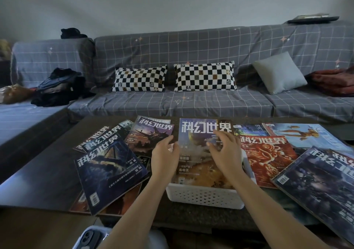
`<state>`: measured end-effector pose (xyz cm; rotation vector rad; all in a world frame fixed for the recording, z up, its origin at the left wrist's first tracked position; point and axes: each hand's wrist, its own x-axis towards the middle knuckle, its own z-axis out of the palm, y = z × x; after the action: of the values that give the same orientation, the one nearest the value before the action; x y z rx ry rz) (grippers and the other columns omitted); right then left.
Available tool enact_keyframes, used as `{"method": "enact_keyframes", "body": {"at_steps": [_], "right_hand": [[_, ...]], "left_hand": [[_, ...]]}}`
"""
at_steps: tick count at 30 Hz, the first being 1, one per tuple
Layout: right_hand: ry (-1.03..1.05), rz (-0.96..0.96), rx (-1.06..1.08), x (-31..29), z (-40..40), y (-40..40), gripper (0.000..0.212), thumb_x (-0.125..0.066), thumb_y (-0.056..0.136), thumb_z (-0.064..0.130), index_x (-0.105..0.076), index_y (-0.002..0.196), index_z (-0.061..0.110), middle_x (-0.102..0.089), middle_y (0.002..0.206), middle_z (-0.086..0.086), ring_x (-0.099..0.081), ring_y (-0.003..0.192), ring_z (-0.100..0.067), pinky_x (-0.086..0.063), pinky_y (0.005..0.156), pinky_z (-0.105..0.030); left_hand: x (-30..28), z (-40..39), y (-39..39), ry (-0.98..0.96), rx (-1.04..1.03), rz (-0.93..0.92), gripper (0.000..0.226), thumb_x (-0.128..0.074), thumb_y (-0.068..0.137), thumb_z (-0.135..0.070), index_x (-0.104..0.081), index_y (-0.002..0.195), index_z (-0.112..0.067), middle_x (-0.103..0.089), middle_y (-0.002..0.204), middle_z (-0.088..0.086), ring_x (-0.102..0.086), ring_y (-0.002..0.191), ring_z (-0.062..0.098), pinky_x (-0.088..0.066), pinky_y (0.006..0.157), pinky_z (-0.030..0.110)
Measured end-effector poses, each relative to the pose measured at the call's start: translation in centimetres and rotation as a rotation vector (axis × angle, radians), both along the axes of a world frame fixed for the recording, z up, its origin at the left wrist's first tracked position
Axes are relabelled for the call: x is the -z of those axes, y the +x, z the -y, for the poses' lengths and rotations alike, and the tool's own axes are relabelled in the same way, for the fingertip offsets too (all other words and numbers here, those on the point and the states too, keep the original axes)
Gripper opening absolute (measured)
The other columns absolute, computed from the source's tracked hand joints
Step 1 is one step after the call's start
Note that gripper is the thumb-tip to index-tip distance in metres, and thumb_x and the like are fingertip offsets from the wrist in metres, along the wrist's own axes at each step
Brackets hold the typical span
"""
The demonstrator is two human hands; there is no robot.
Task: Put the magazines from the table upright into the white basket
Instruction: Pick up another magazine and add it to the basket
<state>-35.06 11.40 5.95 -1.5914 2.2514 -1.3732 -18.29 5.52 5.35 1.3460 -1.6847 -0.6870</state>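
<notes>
At the bottom edge of the frame, left of centre, I am seeing a phone [90, 238] in a pale case. Just above it my two forearms are reaching up toward the middle of the frame. The white basket [205, 196] is sitting at lower centre on the dark table [38, 181], its perforated front wall facing me. One magazine [197, 153] is standing upright in the basket, its cover facing me, its top leaning slightly away.

My left hand [164, 157] is resting at that magazine's left edge, fingers curled loosely; I cannot tell whether it is gripping the edge or only touching it. My right hand [223, 153] is hovering over the cover with fingers spread wide, holding nothing that I can make out.

Other magazines are lying flat around the basket. A dark blue one [109, 172] is lying at lower left on top of others, with more fanned out behind it [103, 137] toward the upper left. A purple one [151, 135] is lying just left of the upright magazine. At right, a red one [268, 156] is lying just beside the basket, a dark one [321, 187] is overlapping its lower right corner, and a pale blue one [304, 135] is lying behind them.

Beyond the table, a grey checked sofa [191, 99] is filling the upper half, carrying two checkerboard pillows [139, 78] and a grey cushion [279, 72].
</notes>
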Motion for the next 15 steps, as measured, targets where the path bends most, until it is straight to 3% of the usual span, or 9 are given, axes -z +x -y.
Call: {"method": "enact_keyframes", "body": {"at_steps": [3, 7, 11, 13, 15], "right_hand": [[-0.056, 0.062, -0.193, -1.2, 0.9, 3.6, 0.044, -0.063, 0.087, 0.030, -0.053, 0.129, 0.020, -0.053, 0.127, 0.001, -0.042, 0.116, -0.013, -0.039, 0.102, -0.034], [-0.078, 0.020, -0.320, -1.6, 3.3, 8.5, 0.041, -0.061, 0.087, 0.034, -0.055, 0.127, 0.023, -0.054, 0.123, 0.006, -0.045, 0.113, -0.007, -0.041, 0.094, -0.024], [-0.061, 0.083, -0.456, -0.8, 5.7, 13.2, 0.038, -0.063, 0.087, 0.030, -0.058, 0.123, 0.020, -0.056, 0.110, 0.009, -0.053, 0.095, -0.006, -0.043, 0.077, -0.014], [-0.019, 0.111, -0.508, 0.0, 7.0, 15.4, 0.037, -0.064, 0.087, 0.028, -0.059, 0.122, 0.018, -0.061, 0.113, 0.004, -0.054, 0.093, -0.004, -0.038, 0.074, -0.005], [0.064, 0.113, -0.535, 0.9, 8.3, 17.2, 0.038, -0.064, 0.086, 0.028, -0.059, 0.122, 0.016, -0.062, 0.118, -0.001, -0.056, 0.096, -0.008, -0.038, 0.076, -0.008]], "left_hand": [[-0.6, 0.1, 2.5, -0.043, -0.061, -0.028, 0.039, -0.056, 0.094, -0.030, -0.055, 0.132, -0.020, -0.065, 0.121, -0.004, -0.058, 0.091, -0.002, -0.041, 0.070, 0.008], [-0.9, 1.1, 6.6, -0.035, -0.165, -0.055, 0.032, -0.055, 0.094, -0.031, -0.057, 0.125, -0.022, -0.065, 0.116, -0.003, -0.062, 0.091, 0.005, -0.040, 0.062, 0.009], [-0.2, 2.1, 11.1, -0.026, -0.242, -0.040, 0.031, -0.053, 0.095, -0.035, -0.056, 0.124, -0.025, -0.062, 0.109, -0.007, -0.057, 0.082, -0.003, -0.040, 0.062, 0.012], [0.7, 2.4, 13.1, 0.012, -0.276, -0.068, 0.032, -0.053, 0.095, -0.035, -0.055, 0.124, -0.024, -0.062, 0.110, -0.006, -0.060, 0.087, 0.003, -0.052, 0.072, 0.024], [1.7, 2.7, 14.6, 0.071, -0.326, -0.065, 0.035, -0.053, 0.094, -0.036, -0.055, 0.126, -0.022, -0.062, 0.113, -0.002, -0.062, 0.095, 0.014, -0.054, 0.086, 0.040]]}}
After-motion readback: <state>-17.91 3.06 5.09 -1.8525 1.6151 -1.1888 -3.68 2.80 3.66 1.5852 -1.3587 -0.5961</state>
